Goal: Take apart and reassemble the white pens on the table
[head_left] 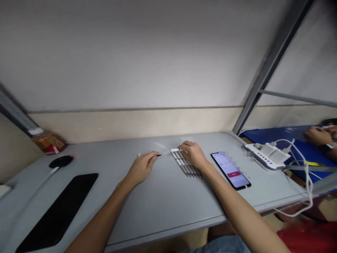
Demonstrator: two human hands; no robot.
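Head view: left hand [140, 168] pinches a thin pen [158, 155] just left of the pen row [186, 165] on the bench [163, 200]; right hand [193, 154] rests loosely curled on the row, holding nothing. Risk: a nudge could scatter the row toward the phone [231, 170].

Two hands of the person are on the table [163, 207] — a left hand [140, 168] and a right hand [193, 154] — plus a co-worker's hand [317, 135] past the right edge. One row of about six pens [185, 167] sits mid-table, exact count unclear. One phone [231, 171], one power strip [260, 158] with two chargers [272, 150], one black pad [58, 211], one bottle [47, 140].
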